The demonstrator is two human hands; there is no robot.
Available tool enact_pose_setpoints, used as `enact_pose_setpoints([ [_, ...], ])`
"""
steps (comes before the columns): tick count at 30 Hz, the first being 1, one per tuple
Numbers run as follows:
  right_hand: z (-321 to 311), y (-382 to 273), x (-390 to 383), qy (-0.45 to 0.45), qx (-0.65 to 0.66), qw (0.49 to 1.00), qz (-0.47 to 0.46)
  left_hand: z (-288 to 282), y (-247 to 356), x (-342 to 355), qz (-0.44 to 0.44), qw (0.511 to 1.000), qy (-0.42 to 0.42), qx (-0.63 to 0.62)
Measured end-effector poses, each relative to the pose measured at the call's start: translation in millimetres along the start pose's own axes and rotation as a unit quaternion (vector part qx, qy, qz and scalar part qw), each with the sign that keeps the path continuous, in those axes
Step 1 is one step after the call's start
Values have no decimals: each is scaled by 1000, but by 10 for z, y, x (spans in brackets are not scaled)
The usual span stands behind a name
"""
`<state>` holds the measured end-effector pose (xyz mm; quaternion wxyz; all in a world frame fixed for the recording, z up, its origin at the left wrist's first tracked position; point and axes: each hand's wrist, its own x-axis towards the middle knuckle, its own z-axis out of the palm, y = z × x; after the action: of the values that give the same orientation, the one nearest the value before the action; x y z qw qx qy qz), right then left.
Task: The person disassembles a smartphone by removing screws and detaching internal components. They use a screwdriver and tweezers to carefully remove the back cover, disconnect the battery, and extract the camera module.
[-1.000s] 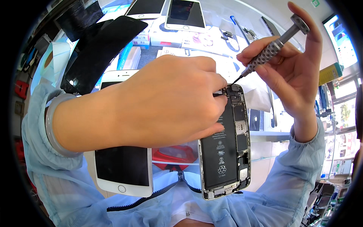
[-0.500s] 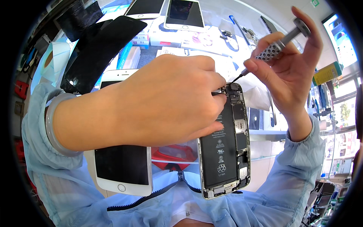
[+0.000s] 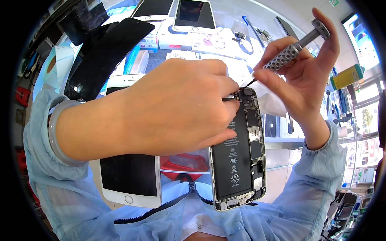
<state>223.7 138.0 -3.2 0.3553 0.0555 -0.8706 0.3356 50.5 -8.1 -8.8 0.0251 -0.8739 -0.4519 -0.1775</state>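
An opened phone (image 3: 231, 160), battery and parts exposed, lies at the centre right. My left hand (image 3: 189, 106) rests over its upper left part, fingers curled round a thin dark tool (image 3: 229, 98), mostly hidden, near its top edge. My right hand (image 3: 299, 88) holds a silver perforated screwdriver (image 3: 281, 59) between thumb and fingers, little or index finger raised at the cap, with the dark bit angled down to the phone's top corner. A white phone (image 3: 128, 176) lies screen up under and left of my left forearm.
Dark screen panels (image 3: 100, 60) lie at the upper left beside a label roll (image 3: 60, 66). Two white phones (image 3: 195, 16) lie at the back among boxes (image 3: 146, 40) and small parts. A yellow-green container (image 3: 345, 78) is at the right.
My right hand and screwdriver have moved slightly down and left, the thumb and fingers changing their grip on the handle. My left hand stays nearly still.
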Motion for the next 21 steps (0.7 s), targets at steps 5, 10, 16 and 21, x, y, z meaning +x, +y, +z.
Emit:
enact_pose_setpoints([
  [5,-65,-24,-48,0,10,1000,17,-2,6,-1,-6,1000,-6,-2],
  [10,-218,-86,-57,-11,-28,1000,-8,-3,6,3,-8,1000,-8,0],
  [16,-194,-67,-99,-34,-52,998,-3,-3,-2,4,-4,1000,-9,1],
  [21,-175,-62,-111,-22,-49,999,-1,-18,17,-5,-5,1000,-7,3],
])
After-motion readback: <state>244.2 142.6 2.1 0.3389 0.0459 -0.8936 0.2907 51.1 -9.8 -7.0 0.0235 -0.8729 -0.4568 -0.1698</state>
